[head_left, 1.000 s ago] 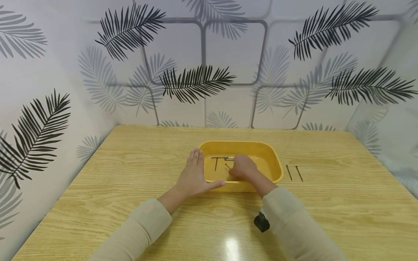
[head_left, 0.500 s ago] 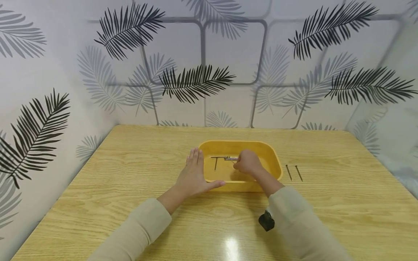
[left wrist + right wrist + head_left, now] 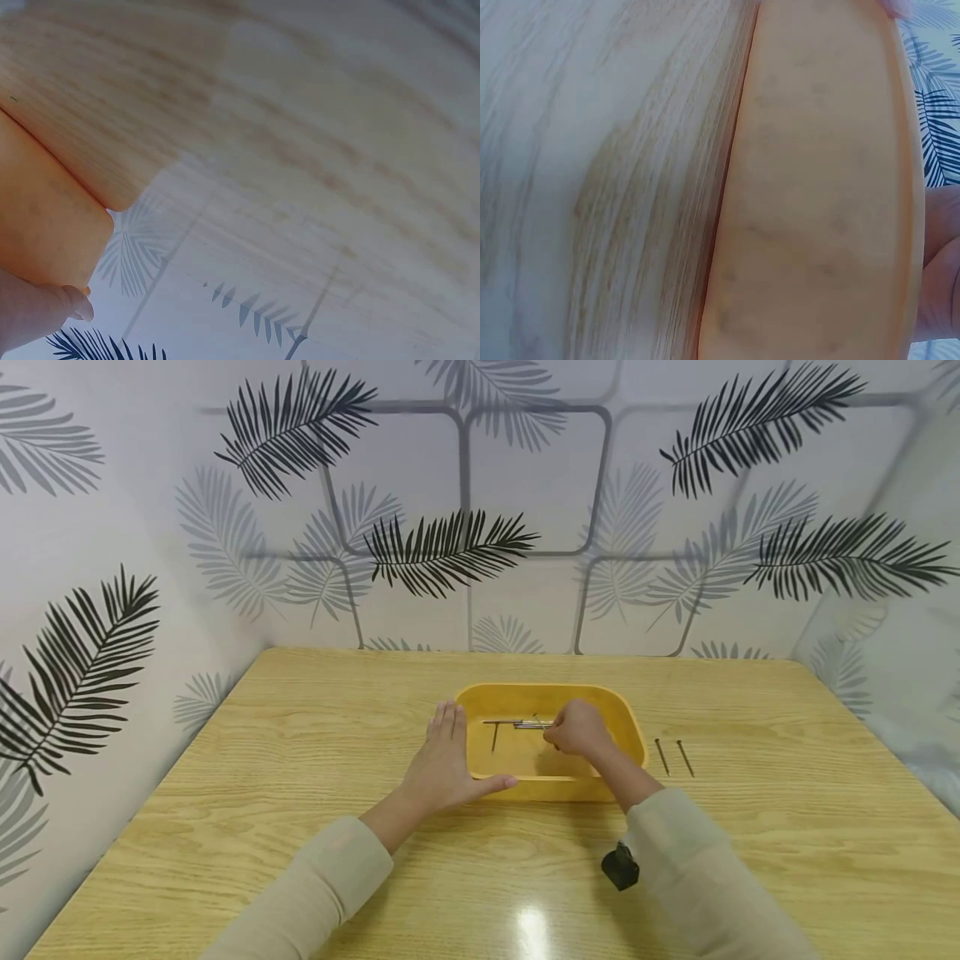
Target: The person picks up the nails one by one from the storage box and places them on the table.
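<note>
thin metal nails (image 3: 494,738) lie in a rounded yellow tray (image 3: 540,789), two dark ones (image 3: 662,757) beside it.

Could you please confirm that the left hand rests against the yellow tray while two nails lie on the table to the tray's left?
Not quite: in the head view, the left hand rests against the yellow tray, but two nails lie on the table to the tray's right.

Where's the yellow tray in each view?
Head: the yellow tray sits right of centre, below mid-height.
Left wrist: the tray shows at the left edge.
Right wrist: the tray runs top to bottom, right of centre.
Shared landmark: the leaf-patterned wall.
</note>
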`<move>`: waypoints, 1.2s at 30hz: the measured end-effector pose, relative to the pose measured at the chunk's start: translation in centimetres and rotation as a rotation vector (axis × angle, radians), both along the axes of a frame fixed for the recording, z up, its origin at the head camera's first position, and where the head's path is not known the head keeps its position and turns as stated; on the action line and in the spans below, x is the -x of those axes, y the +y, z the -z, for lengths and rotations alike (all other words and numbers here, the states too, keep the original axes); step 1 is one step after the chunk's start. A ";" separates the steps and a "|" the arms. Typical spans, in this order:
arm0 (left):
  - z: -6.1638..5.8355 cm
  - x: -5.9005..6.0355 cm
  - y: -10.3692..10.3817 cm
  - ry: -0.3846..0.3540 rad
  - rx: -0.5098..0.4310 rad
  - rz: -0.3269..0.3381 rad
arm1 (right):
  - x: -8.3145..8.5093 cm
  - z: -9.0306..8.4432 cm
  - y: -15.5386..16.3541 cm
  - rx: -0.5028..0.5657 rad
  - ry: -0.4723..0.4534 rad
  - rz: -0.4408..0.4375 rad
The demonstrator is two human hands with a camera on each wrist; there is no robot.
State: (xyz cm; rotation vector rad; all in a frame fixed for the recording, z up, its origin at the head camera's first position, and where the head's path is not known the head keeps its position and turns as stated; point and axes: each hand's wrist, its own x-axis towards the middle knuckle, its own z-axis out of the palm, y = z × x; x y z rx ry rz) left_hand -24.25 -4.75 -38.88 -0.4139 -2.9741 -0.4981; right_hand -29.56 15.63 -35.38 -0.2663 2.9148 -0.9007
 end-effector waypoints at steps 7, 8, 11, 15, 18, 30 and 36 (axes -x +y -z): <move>-0.2 0.0 0.0 -0.017 -0.006 -0.001 | 0.3 0.0 0.4 0.031 -0.024 0.033; -0.2 0.0 0.0 -0.015 -0.003 0.000 | 0.3 0.0 0.4 0.041 -0.026 0.041; -0.2 0.0 0.0 -0.011 -0.004 0.002 | 0.4 -0.1 0.6 0.061 -0.029 0.058; -0.2 0.0 0.0 -0.009 0.004 0.004 | 0.3 -0.1 0.8 0.072 -0.027 0.070; -0.1 0.0 0.0 -0.004 0.006 0.009 | 0.3 -0.2 1.0 0.070 -0.020 0.076; -0.1 0.0 0.0 0.008 0.019 0.008 | 0.2 -1.1 2.1 0.089 -0.041 0.080; -0.1 -0.1 0.0 0.010 0.010 0.012 | 0.2 -1.5 2.5 0.111 -0.038 0.090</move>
